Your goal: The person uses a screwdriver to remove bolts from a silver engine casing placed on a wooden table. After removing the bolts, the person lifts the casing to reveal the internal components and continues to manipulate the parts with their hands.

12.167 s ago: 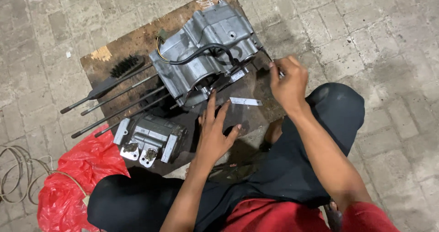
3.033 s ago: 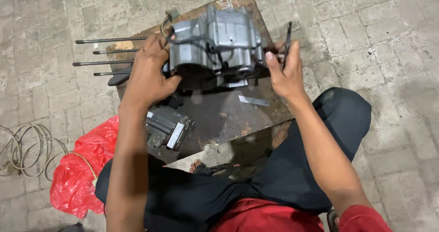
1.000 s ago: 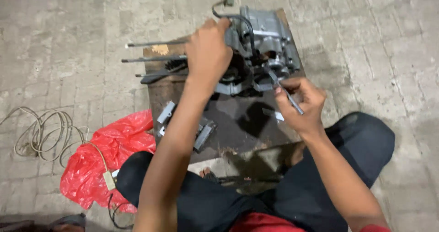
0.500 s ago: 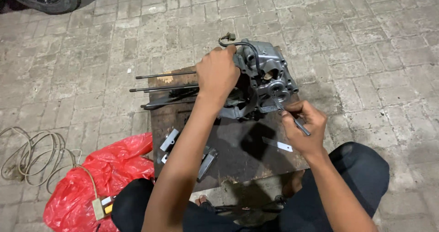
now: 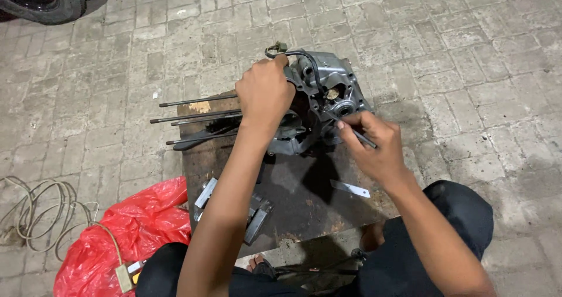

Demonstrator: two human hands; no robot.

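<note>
A grey metal engine case (image 5: 328,92) stands tilted on the far edge of a dark wooden board (image 5: 298,197). My left hand (image 5: 264,95) grips its left side near a black hose. My right hand (image 5: 372,147) holds a thin metal tool (image 5: 360,136) with its tip against the case's open face. Several long steel rods (image 5: 196,118) lie across the board's left side, sticking out over the paving.
A smaller metal part (image 5: 254,215) lies on the board near my left arm, and a flat metal strip (image 5: 349,188) near my right wrist. A red plastic bag (image 5: 129,232) and coiled cable (image 5: 41,209) lie on the brick paving at left. A tyre (image 5: 41,1) is at top left.
My view has tilted up and back. My left hand stays on the engine case, and my right hand has brought the thin tool up against the case's face.
</note>
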